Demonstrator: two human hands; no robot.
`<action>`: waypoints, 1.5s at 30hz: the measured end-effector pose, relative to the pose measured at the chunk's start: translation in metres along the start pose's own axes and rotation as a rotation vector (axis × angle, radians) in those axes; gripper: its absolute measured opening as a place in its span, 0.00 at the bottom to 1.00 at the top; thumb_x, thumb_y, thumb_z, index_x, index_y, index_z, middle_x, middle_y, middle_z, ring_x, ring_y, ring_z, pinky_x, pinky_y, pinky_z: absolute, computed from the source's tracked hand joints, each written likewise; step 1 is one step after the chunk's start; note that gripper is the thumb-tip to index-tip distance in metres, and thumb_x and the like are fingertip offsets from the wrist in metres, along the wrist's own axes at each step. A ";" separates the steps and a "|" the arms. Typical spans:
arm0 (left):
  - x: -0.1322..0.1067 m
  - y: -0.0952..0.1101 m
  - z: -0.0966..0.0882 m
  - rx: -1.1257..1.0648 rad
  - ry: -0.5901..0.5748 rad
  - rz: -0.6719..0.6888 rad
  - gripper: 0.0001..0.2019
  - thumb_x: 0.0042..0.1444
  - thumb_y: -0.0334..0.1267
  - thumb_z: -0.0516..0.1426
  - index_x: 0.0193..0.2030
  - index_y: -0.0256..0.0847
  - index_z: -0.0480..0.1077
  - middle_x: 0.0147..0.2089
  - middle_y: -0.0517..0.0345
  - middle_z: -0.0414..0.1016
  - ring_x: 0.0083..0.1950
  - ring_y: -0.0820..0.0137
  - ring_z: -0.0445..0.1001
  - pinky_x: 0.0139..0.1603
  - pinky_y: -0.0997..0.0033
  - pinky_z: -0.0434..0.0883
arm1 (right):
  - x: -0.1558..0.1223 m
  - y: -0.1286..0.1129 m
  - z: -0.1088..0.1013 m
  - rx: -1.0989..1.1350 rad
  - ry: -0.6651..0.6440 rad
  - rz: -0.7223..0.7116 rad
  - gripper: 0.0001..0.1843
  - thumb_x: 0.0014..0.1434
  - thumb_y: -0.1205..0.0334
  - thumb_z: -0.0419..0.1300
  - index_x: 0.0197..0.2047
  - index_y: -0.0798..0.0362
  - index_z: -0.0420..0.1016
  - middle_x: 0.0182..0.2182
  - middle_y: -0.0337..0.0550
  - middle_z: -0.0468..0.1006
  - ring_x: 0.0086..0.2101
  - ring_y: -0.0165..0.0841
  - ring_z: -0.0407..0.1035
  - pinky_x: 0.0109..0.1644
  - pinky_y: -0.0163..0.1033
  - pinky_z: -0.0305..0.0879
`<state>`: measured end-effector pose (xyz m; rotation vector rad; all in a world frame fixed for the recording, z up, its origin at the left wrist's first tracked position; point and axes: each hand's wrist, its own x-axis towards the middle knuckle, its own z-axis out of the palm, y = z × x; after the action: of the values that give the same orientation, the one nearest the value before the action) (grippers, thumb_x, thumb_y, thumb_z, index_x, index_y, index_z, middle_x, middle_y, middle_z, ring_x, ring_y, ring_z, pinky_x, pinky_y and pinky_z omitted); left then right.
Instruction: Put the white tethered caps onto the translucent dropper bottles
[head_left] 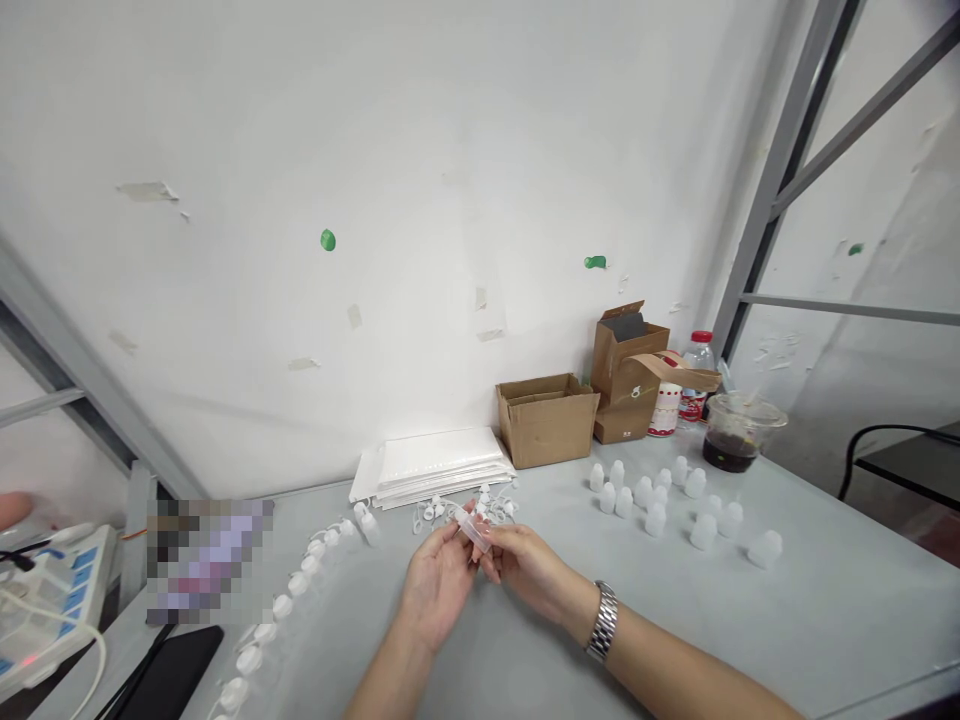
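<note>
Pinching translucent plastic vial, both hands.

Grey table with white bottles, cardboard boxes, stacked white sheets, loose caps

Unreadable: pixelated patch on the table, left side. Cut by bottom edge: black flat item. Cut by left edge: keypad device. Partly hidden between left hand and right hand, detail too small: clear vial.
</note>
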<state>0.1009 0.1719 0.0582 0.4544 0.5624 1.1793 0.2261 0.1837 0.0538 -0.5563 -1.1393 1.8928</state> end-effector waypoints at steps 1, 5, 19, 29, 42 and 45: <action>0.000 0.000 0.000 0.002 0.004 0.002 0.14 0.55 0.32 0.47 0.47 0.37 0.66 0.29 0.57 0.70 0.27 0.71 0.66 0.35 0.68 0.66 | 0.000 0.000 0.000 0.002 -0.004 0.001 0.16 0.49 0.53 0.59 0.19 0.56 0.71 0.13 0.34 0.64 0.18 0.24 0.54 0.28 0.34 0.48; -0.001 0.001 0.002 0.017 0.024 0.003 0.16 0.55 0.31 0.47 0.50 0.37 0.64 0.30 0.57 0.70 0.27 0.71 0.67 0.35 0.67 0.67 | 0.000 -0.001 0.001 0.022 -0.017 0.011 0.16 0.49 0.53 0.59 0.20 0.57 0.71 0.14 0.34 0.64 0.18 0.24 0.54 0.27 0.33 0.48; -0.005 0.006 0.007 0.068 0.048 -0.001 0.11 0.57 0.37 0.49 0.39 0.37 0.71 0.31 0.53 0.74 0.37 0.67 0.72 0.41 0.68 0.68 | 0.000 0.002 -0.001 0.163 -0.100 0.071 0.16 0.49 0.51 0.60 0.26 0.57 0.74 0.15 0.35 0.66 0.18 0.24 0.56 0.28 0.34 0.50; -0.004 0.009 0.007 0.082 0.081 0.057 0.11 0.54 0.34 0.50 0.39 0.35 0.72 0.38 0.51 0.76 0.44 0.67 0.72 0.46 0.69 0.67 | 0.000 0.002 -0.002 0.164 -0.089 0.070 0.16 0.49 0.50 0.60 0.26 0.57 0.73 0.15 0.36 0.66 0.18 0.25 0.57 0.27 0.34 0.49; 0.000 0.003 0.001 0.078 0.072 0.054 0.13 0.54 0.32 0.50 0.44 0.36 0.70 0.38 0.52 0.74 0.30 0.73 0.69 0.36 0.71 0.68 | 0.004 0.013 -0.005 0.165 0.001 0.026 0.18 0.47 0.50 0.62 0.26 0.59 0.74 0.14 0.35 0.65 0.17 0.24 0.56 0.27 0.34 0.47; 0.002 0.002 -0.001 0.055 0.056 0.032 0.13 0.55 0.33 0.49 0.45 0.35 0.69 0.38 0.51 0.74 0.31 0.72 0.70 0.33 0.71 0.67 | 0.005 0.016 -0.006 0.217 -0.001 0.051 0.16 0.46 0.51 0.63 0.26 0.59 0.74 0.15 0.35 0.66 0.18 0.24 0.55 0.27 0.34 0.47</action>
<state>0.0998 0.1739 0.0584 0.4797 0.6388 1.2127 0.2205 0.1874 0.0373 -0.4672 -0.9126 2.0292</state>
